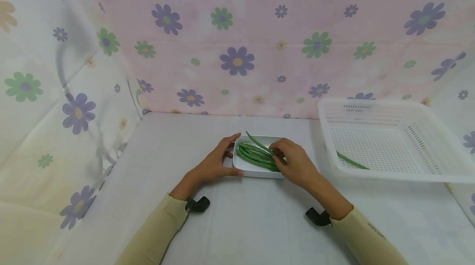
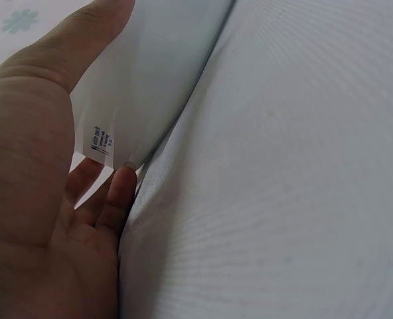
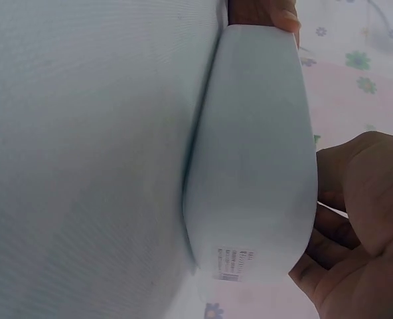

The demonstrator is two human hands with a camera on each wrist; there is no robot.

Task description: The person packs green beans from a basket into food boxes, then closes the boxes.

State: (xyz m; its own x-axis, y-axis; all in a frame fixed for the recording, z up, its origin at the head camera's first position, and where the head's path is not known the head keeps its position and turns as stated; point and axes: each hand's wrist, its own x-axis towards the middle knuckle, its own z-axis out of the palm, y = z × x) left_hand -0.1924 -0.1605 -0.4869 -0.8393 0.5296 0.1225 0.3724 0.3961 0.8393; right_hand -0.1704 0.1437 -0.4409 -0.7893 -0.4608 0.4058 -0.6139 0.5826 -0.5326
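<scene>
A small white rectangular dish point(image 1: 264, 174) stands on the table in the head view, with several green beans point(image 1: 254, 155) lying lengthwise in it. My left hand point(image 1: 213, 164) grips its left end, thumb at the front corner and fingers round the far side. The left wrist view shows that left hand point(image 2: 44, 179) with fingertips low against the dish wall point(image 2: 157, 60). Over the dish's right end, my right hand point(image 1: 297, 164) pinches one green bean point(image 1: 256, 139), whose free tip slants up past the far rim. In the right wrist view, the dish's labelled wall point(image 3: 256, 153) hides the beans.
At the right stands a large white perforated basket point(image 1: 400, 176), with a green bean point(image 1: 350, 160) inside near its left front. Flowered cloth point(image 1: 237, 87) hangs behind and at both sides. White cloth point(image 1: 241, 223) covers the table.
</scene>
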